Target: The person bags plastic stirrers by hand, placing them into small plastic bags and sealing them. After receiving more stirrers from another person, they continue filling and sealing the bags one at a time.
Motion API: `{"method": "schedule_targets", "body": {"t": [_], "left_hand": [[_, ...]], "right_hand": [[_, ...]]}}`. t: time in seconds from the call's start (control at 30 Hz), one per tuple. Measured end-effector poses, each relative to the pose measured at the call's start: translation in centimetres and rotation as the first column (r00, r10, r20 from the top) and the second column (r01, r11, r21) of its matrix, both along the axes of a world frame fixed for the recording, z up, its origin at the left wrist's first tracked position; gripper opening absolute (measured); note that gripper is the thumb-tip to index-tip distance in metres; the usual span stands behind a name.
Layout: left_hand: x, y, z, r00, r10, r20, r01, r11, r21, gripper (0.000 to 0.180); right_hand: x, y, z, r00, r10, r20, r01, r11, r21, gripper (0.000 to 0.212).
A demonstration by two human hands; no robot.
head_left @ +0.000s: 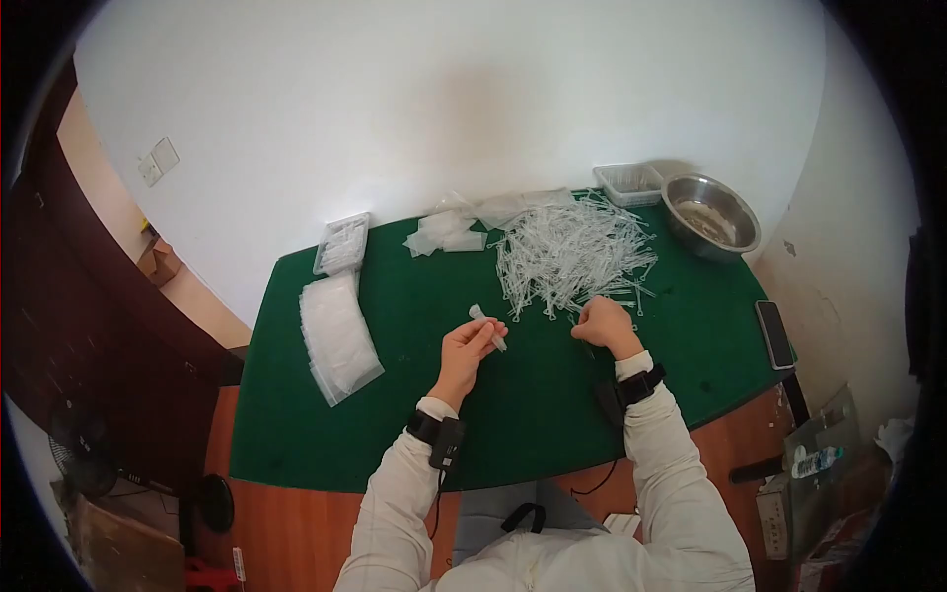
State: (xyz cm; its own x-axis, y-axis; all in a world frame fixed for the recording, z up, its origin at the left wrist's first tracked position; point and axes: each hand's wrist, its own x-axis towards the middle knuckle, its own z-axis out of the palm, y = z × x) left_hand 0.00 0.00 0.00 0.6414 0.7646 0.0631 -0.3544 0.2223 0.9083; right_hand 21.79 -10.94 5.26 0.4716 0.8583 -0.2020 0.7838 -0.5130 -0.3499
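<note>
Between the fingers and thumb of my left hand (465, 357) is a slim, translucent whitish bundle (477, 313), its two ends sticking out past the fingers. Too little shows to tell what makes it up. My right hand (607, 327) is closed in a pinch at the near edge of a large heap of clear plastic sticks (572, 252), some with small looped heads. Whatever lies between those fingertips is too small to make out. Both hands are above the green tabletop (533, 414), a short way apart.
A stack of clear plastic bags (337, 333) lies left, below a clear tray (342, 244) of white pieces. Crumpled clear bags (444, 233) sit at the back. Far right are another clear tray (629, 184), a metal bowl (711, 217) and a phone (775, 334) near the table edge.
</note>
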Motion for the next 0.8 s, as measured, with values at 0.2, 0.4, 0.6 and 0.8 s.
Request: {"method": "schedule_targets", "body": {"t": [0.2, 0.4, 0.6, 0.8], "left_hand": [[-0.1, -0.1, 0.1, 1.000, -0.030, 0.002, 0.030, 1.000, 0.008, 0.020], [0.0, 0.1, 0.1, 1.000, 0.019, 0.015, -0.020, 1.000, 0.022, 0.021], [-0.1, -0.1, 0.4, 0.999, 0.035, 0.031, -0.034, 0.999, -0.008, 0.021], [0.1, -0.2, 0.3, 0.998, -0.028, 0.050, 0.027, 0.999, 0.019, 0.021]], "right_hand": [[-1.8, 1.2, -1.9, 0.965, 0.248, -0.084, -0.132, 0.739, 0.660, 0.011], [-3.7, 1.9, -2.4, 0.859, 0.387, -0.334, 0.020, 0.627, 0.779, 0.012], [-3.0, 2.1, -3.9, 0.840, 0.502, -0.205, -0.253, 0.697, 0.671, 0.010], [-4.4, 2.6, -4.3, 0.546, 0.623, -0.561, 0.009, 0.665, 0.747, 0.010]]}}
